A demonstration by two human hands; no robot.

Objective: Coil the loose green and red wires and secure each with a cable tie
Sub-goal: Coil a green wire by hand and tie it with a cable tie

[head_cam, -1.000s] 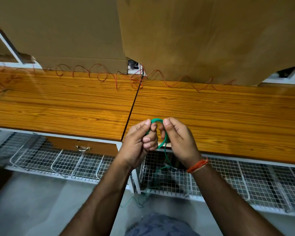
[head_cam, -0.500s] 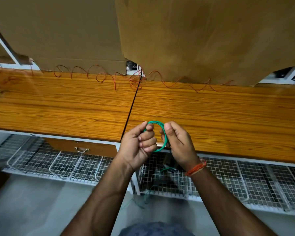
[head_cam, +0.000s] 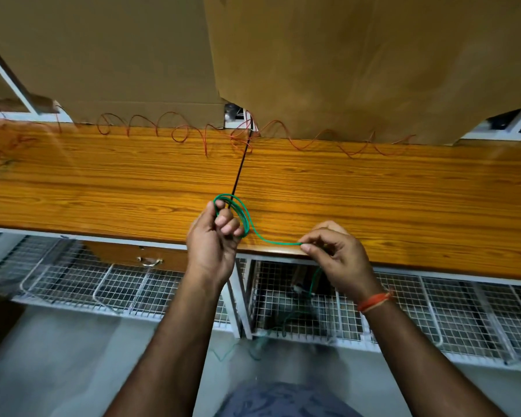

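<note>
The green wire (head_cam: 243, 219) is partly coiled: a few loops stand over the near edge of the bench (head_cam: 373, 200), just right of the seam between the two tops. Your left hand (head_cam: 212, 239) grips those loops, fingers curled through and around them, which keeps the turns stacked so they cannot spring open. From the loops one strand runs right to your right hand (head_cam: 334, 254), where thumb and fingertip pinch it, the other fingers loosely curled. That hand appears set apart from the loops to draw slack for another turn. The remaining green wire drops below the bench edge and trails, blurred, past the mesh racks (head_cam: 433, 308) toward the floor, so a fair length looks uncoiled.

The red wire (head_cam: 175, 130) lies untouched in loose curls along the far edge of the bench, against the cardboard (head_cam: 343, 61). No cable tie is visible. Judgement: first coil in progress, neither wire secured.
</note>
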